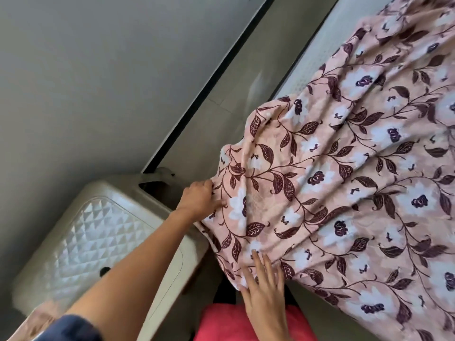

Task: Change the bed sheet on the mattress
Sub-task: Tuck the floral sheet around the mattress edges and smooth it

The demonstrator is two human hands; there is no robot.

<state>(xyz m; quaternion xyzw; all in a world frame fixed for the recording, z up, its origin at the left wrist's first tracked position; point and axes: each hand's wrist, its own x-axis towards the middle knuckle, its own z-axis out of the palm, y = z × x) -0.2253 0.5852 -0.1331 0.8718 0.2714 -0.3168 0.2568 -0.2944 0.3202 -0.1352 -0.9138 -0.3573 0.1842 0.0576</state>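
A pink bed sheet with dark purple leaves and white flowers lies rumpled over the mattress, filling the right half of the view. A strip of bare white mattress shows along its far edge. My left hand grips the sheet's near corner, fingers curled into the fabric. My right hand lies flat on the sheet's lower edge with fingers straight and spread, pressing the cloth down.
A beige plastic cabinet with a quilted-pattern top stands at the lower left, right beside the bed corner. A grey wall with a dark skirting line runs behind. Grey floor lies between wall and bed. Pink cloth shows at the bottom.
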